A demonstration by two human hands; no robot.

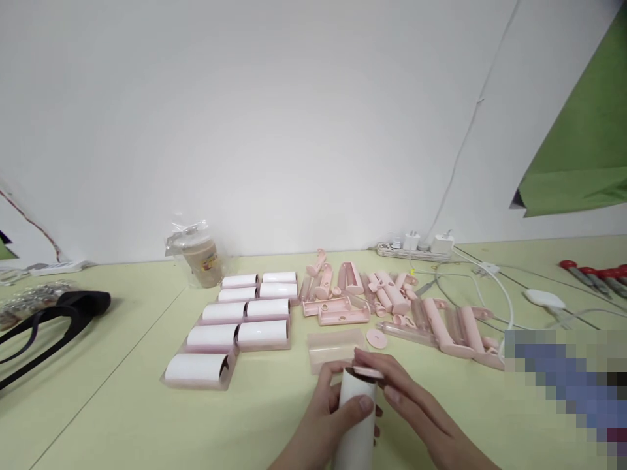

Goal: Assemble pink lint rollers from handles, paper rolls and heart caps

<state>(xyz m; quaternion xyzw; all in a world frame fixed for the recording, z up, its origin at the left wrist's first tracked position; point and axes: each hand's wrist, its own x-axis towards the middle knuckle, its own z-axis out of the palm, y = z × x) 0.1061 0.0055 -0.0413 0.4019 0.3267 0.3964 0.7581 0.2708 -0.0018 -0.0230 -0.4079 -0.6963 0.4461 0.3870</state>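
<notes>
Tube [358, 438] in left fingers [353, 411]

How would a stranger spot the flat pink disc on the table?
On the pale yellow-green table, find the white cylindrical tube in the left hand. Beyond it lies a translucent pinkish sheet; the flat pink disc sits beside its right end. Its round outline differs from the long pink troughs behind.

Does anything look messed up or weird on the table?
The pink parts look jumbled, lying at all angles beside neat rows of white tubes. The right hand's pink disc sits off-centre over the held tube. No spill shows.
</notes>
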